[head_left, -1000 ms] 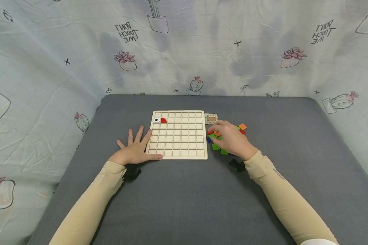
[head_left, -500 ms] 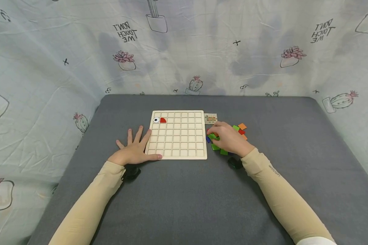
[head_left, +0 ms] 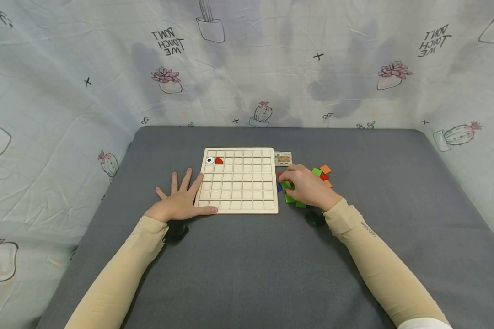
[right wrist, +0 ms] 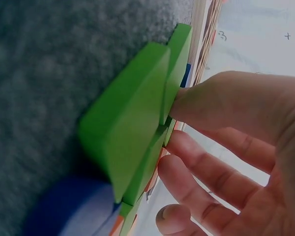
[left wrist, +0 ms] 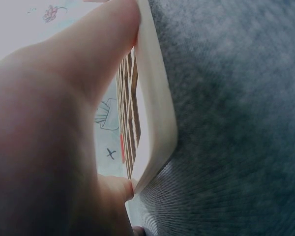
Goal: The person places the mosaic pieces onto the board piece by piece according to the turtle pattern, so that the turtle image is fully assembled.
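My left hand [head_left: 177,201] lies spread at the left edge of a pale wooden grid board [head_left: 247,182], its thumb along the front-left corner. The left wrist view shows thumb and a finger against the board's rim [left wrist: 157,113]. On the board's upper left sit a round black-and-white eye tile [head_left: 210,161] and a red quarter-round tile [head_left: 218,161]. My right hand [head_left: 308,185] is over a pile of coloured tiles right of the board, thumb and index finger pinching a green tile [head_left: 286,184]. In the right wrist view, another green square tile [right wrist: 132,118] stands close to the thumb.
A small printed card [head_left: 283,158] lies at the board's upper right. Orange [head_left: 325,169], red [head_left: 324,176] and blue [right wrist: 73,209] pieces lie around the right hand. The grey table [head_left: 247,265] backs onto a curtain [head_left: 247,64] with plant drawings.
My right hand has shifted slightly left and toward me, and the green tile at its fingertips has turned a little. My left hand keeps its place on the board.
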A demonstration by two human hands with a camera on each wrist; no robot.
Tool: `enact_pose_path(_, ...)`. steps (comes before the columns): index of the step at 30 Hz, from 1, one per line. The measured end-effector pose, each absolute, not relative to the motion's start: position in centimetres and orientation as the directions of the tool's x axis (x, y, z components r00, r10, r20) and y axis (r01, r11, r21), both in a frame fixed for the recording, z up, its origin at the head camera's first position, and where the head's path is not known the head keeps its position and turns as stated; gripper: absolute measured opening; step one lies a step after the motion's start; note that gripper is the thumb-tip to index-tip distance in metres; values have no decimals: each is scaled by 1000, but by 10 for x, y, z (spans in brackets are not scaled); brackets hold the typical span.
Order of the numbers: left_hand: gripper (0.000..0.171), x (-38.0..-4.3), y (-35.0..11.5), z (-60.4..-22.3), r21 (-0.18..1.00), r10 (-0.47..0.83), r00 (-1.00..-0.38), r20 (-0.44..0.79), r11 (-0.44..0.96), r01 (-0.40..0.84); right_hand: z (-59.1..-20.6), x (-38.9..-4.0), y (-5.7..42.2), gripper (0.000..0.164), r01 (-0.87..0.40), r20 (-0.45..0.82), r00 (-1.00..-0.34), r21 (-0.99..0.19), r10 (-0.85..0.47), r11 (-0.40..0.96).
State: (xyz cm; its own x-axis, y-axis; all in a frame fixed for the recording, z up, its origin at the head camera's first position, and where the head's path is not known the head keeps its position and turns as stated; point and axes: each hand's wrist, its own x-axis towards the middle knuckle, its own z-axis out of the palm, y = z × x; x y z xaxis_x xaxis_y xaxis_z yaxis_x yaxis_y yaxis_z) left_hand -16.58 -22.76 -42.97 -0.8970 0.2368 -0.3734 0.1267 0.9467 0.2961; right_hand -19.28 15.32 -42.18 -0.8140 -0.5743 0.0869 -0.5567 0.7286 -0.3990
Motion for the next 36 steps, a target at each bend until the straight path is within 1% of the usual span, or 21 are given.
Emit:
enact_pose_path(9, 128, -166, -228, -430, 295, 235, -897, -375, 947, 125, -423, -194, 152, 24, -545, 70, -819, -407, -569, 733)
enact_pose_path(16, 128, -167, -229, -430, 295, 236, -897, -374, 947, 127, -422, -194, 153, 24, -567, 133, -811, -419, -570, 709)
enact_pose_path(27, 127, -167, -229, -430, 296, 238, -893, -382, 947, 125, -419, -192, 150, 21, -565, 149, -814, -435, -562, 702)
enact_pose_path(36, 126, -165, -230, -429, 299, 242, -894, -378, 946, 130, -409, -185, 142, 21, -620, 231, -779, -423, -583, 661)
